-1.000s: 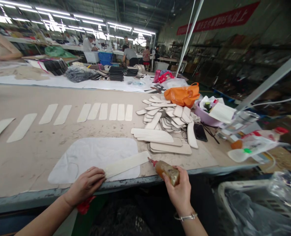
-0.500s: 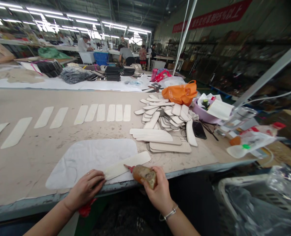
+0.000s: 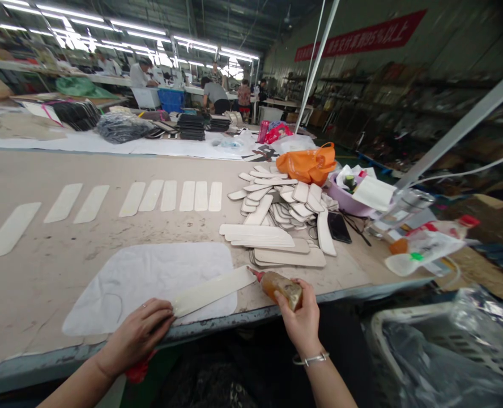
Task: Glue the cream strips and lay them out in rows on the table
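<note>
My right hand is closed around a glue bottle, amber and stained, with a red nozzle. The nozzle tip meets the far right end of a long pale strip. That strip lies slantwise over a white sheet on the table. At the strip's near left end, my left hand pinches or presses the edge between thumb and fingers; the thumb is partly hidden. Something red shows below my left hand.
Several pale pieces lie in a row across the table. Stacked strips and a heap of padded pieces stand beyond the bottle. An orange bag, a purple basin and a phone are at right; a basket stands below.
My right hand has moved the bottle rightward, its nozzle passing from the strip's middle to its far end. My left hand stays at the near end. The view has shifted slightly.
</note>
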